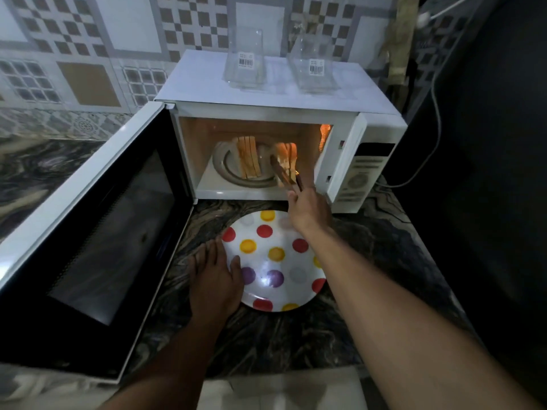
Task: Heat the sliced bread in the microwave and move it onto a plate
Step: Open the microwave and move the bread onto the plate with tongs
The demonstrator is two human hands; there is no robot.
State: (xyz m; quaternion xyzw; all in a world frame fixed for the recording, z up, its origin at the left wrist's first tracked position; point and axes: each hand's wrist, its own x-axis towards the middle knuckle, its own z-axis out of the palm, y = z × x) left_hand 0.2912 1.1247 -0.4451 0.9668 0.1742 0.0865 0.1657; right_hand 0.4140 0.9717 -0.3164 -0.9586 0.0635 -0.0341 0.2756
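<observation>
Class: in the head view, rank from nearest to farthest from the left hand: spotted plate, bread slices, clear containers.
1. Spotted plate, touching the left hand, just to its right.
2. Bread slices, inside the open microwave.
3. Clear containers, on top of the microwave, farthest back.

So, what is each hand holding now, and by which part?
The right hand grips tongs by their handle end; their tips are at the bread in the microwave. The left hand rests on the left rim of the plate.
</observation>
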